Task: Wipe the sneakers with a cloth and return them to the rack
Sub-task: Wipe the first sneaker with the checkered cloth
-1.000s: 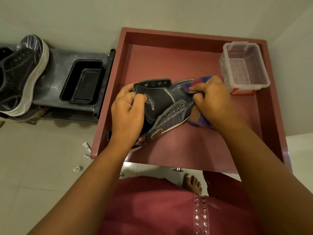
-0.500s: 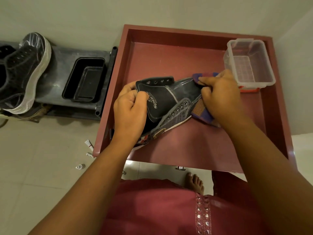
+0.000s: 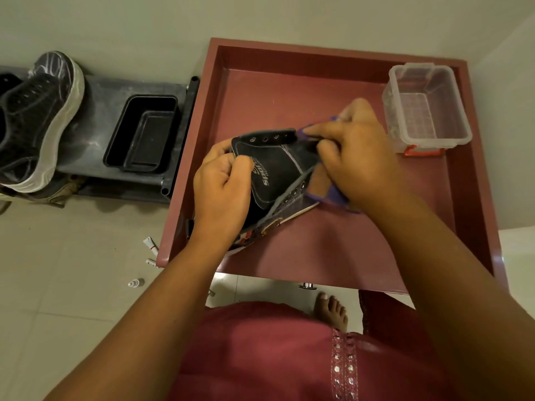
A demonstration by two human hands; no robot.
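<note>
A dark sneaker (image 3: 275, 172) with a pulled-out tongue and white lettering lies tilted over the maroon tabletop (image 3: 318, 250). My left hand (image 3: 221, 195) grips its heel end. My right hand (image 3: 356, 157) holds a purple and brown cloth (image 3: 333, 195) pressed against the sneaker's front part, which it hides. A second black sneaker (image 3: 43, 120) with a white sole sits on the grey rack (image 3: 98, 117) at the left.
A black tray (image 3: 144, 134) stands on the rack beside the table. A clear plastic box (image 3: 425, 108) with a red clip sits at the table's back right. Small tubes (image 3: 150, 247) and a little bottle (image 3: 136, 283) lie on the tiled floor. My bare foot (image 3: 333, 311) shows below the table edge.
My right hand with the cloth slid right along the sneaker, then came back left toward the tongue. The left hand kept its grip on the heel.
</note>
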